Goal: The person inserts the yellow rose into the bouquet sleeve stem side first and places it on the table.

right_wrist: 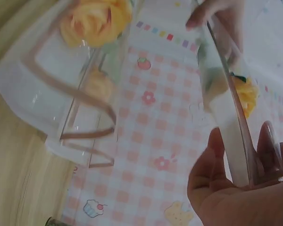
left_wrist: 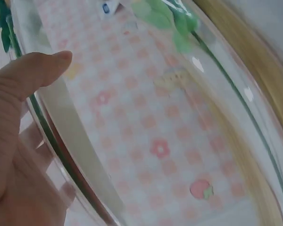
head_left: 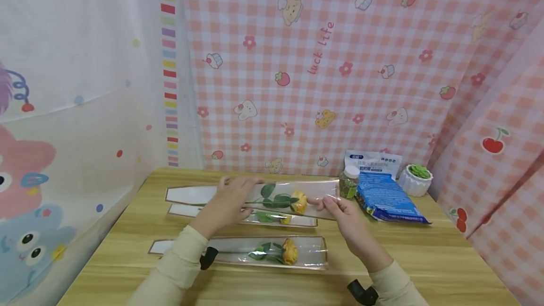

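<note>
Both hands hold a yellow artificial-looking rose in a clear sleeve, lifted above the table. My left hand grips the stem half; in the left wrist view the thumb of that hand lies on one side, fingers on the other. The wide, flower end is pinched between thumb and fingers of my right hand. In the right wrist view the held sleeve appears nearly edge-on above the right palm. A second sleeved rose lies just below, partly covered. Nearer me rests a third sleeved rose.
At the back right of the wooden table stand a small capped jar, a blue and white bag and a green plant in a white pot. Checked cloth hangs behind the table.
</note>
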